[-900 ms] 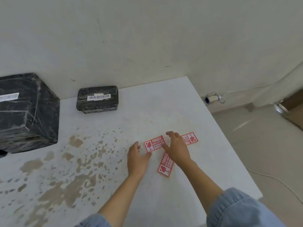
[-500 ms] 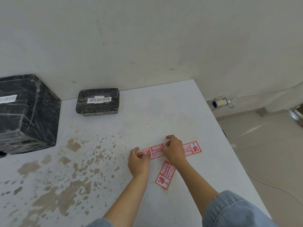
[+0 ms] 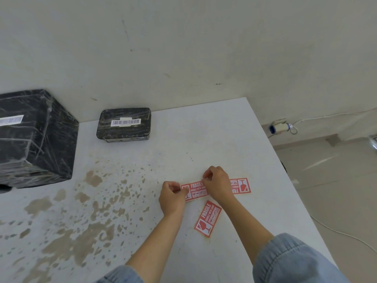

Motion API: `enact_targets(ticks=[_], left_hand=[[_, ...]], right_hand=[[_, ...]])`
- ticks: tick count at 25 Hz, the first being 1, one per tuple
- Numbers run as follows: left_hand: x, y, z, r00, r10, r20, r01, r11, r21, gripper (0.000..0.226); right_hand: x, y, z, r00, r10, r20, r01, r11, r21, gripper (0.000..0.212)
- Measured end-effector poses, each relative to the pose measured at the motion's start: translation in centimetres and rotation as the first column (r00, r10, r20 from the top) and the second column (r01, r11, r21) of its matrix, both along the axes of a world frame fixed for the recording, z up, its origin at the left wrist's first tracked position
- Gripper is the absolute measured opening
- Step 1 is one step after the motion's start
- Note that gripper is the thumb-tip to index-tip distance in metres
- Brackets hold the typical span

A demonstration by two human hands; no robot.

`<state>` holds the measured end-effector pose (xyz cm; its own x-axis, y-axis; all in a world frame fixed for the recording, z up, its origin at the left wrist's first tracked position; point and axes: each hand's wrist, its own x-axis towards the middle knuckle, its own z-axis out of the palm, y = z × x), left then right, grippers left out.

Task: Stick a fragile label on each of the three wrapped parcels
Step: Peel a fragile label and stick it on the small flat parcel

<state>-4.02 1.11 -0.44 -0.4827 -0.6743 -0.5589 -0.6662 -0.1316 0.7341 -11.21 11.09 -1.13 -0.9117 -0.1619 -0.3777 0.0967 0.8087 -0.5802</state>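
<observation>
Three red fragile labels lie on the white table (image 3: 204, 139). My left hand (image 3: 172, 198) pinches the left end of one fragile label (image 3: 196, 190), and my right hand (image 3: 217, 183) pinches its upper right edge. A second label (image 3: 241, 185) lies to the right, partly under my right wrist. The third label (image 3: 208, 219) lies free nearer me. A small black wrapped parcel (image 3: 124, 125) with a barcode sits at the back by the wall. A large black wrapped parcel (image 3: 34, 137) stands at the far left. No third parcel is in view.
Brown stains (image 3: 81, 221) cover the table's left and near part. The table's right edge drops to a tiled floor (image 3: 336, 180). A power plug with a white cable (image 3: 279, 127) lies on the floor by the wall.
My hands went from resting flat over the labels to pinching one label at both ends. The view shifted slightly.
</observation>
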Motion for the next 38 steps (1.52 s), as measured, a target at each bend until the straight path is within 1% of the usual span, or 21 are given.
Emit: enact_targets(ticks=[1, 5, 7, 10, 12, 14, 15, 17, 19, 20, 22, 25, 27, 28, 30, 32, 34, 35, 36, 37, 38], left_hand=[[-0.1, 0.1, 0.1, 1.0, 0.009, -0.015, -0.009, 1.0, 0.008, 0.028], [-0.1, 0.0, 0.3, 0.993, 0.052, -0.107, -0.051, 0.999, 0.018, 0.046], [0.2, -0.2, 0.2, 0.99, 0.061, -0.129, -0.061, 0.998, 0.008, 0.049], [0.6, -0.5, 0.3, 0.986, 0.097, -0.136, -0.099, 0.995, -0.011, 0.046], [1.0, -0.8, 0.4, 0.981, 0.121, -0.153, -0.125, 0.992, -0.018, 0.045], [1.2, -1.3, 0.7, 0.972, 0.148, -0.181, -0.155, 0.988, -0.022, 0.044], [1.2, -1.6, 0.8, 0.967, 0.158, -0.197, -0.167, 0.986, -0.028, 0.043], [1.3, -2.2, 1.0, 0.96, 0.169, -0.224, -0.183, 0.982, -0.039, 0.041], [1.6, -2.9, 1.2, 0.955, 0.175, -0.239, -0.191, 0.981, -0.042, 0.041], [1.9, -3.2, 1.2, 0.954, 0.176, -0.243, -0.192, 0.981, -0.043, 0.041], [2.5, -3.8, 1.2, 0.954, 0.172, -0.247, -0.189, 0.981, -0.048, 0.041], [3.3, -4.3, 1.2, 0.952, 0.168, -0.257, -0.187, 0.981, -0.052, 0.041], [3.7, -4.5, 1.2, 0.953, 0.166, -0.252, -0.186, 0.981, -0.056, 0.041], [3.8, -4.5, 1.2, 0.954, 0.166, -0.249, -0.185, 0.981, -0.054, 0.041], [4.1, -4.6, 1.3, 0.954, 0.169, -0.247, -0.186, 0.981, -0.049, 0.041], [4.2, -4.8, 1.5, 0.953, 0.17, -0.251, -0.188, 0.981, -0.048, 0.041], [4.2, -5.2, 1.9, 0.95, 0.169, -0.261, -0.186, 0.982, -0.042, 0.04], [4.1, -5.5, 2.3, 0.949, 0.168, -0.267, -0.182, 0.983, -0.028, 0.039], [4.1, -5.9, 2.6, 0.946, 0.167, -0.277, -0.176, 0.984, -0.006, 0.039], [4.1, -6.5, 3.1, 0.942, 0.166, -0.291, -0.165, 0.986, 0.026, 0.038], [4.2, -7.2, 3.7, 0.937, 0.16, -0.31, -0.149, 0.987, 0.058, 0.037]], right_hand=[[0.0, 0.0, 0.1, 1.0, 0.001, 0.001, -0.001, 1.0, -0.005, 0.003], [0.1, 0.4, 0.5, 1.0, 0.009, 0.005, -0.009, 1.0, -0.004, 0.008], [0.2, 0.6, 0.5, 1.0, 0.011, 0.0, -0.011, 1.0, -0.014, 0.019], [0.4, 0.7, 0.6, 0.999, 0.032, -0.042, -0.032, 0.999, -0.001, 0.039], [0.6, 0.6, 0.7, 0.99, 0.111, -0.084, -0.105, 0.992, 0.07, 0.04], [1.0, 0.3, 0.9, 0.965, 0.227, -0.131, -0.2, 0.961, 0.192, 0.037], [1.3, 0.2, 1.0, 0.942, 0.295, -0.158, -0.245, 0.93, 0.275, 0.036], [2.1, -0.3, 1.2, 0.884, 0.429, -0.186, -0.31, 0.835, 0.455, 0.038], [2.9, -0.7, 1.2, 0.858, 0.483, -0.178, -0.322, 0.773, 0.546, 0.043], [3.2, -0.8, 1.1, 0.863, 0.475, -0.171, -0.319, 0.776, 0.544, 0.045], [3.4, -0.7, 0.8, 0.887, 0.436, -0.155, -0.325, 0.825, 0.462, 0.044], [3.4, -0.4, 0.2, 0.887, 0.419, -0.194, -0.366, 0.894, 0.259, 0.042], [3.2, -0.6, 0.4, 0.886, 0.404, -0.226, -0.384, 0.914, 0.128, 0.043], [3.2, -0.7, 0.6, 0.892, 0.396, -0.217, -0.385, 0.918, 0.092, 0.044], [3.3, -0.9, 1.1, 0.901, 0.396, -0.176, -0.381, 0.918, 0.113, 0.045], [3.7, -1.0, 1.3, 0.887, 0.419, -0.193, -0.377, 0.899, 0.222, 0.046], [4.3, -1.5, 1.2, 0.848, 0.417, -0.326, -0.334, 0.899, 0.283, 0.043], [4.5, -1.9, 1.2, 0.832, 0.379, -0.404, -0.296, 0.921, 0.254, 0.039], [4.6, -2.6, 1.3, 0.826, 0.326, -0.46, -0.267, 0.945, 0.189, 0.034], [4.7, -3.6, 1.7, 0.848, 0.264, -0.459, -0.253, 0.964, 0.086, 0.035], [4.7, -4.7, 2.1, 0.907, 0.197, -0.373, -0.237, 0.969, -0.063, 0.042]])
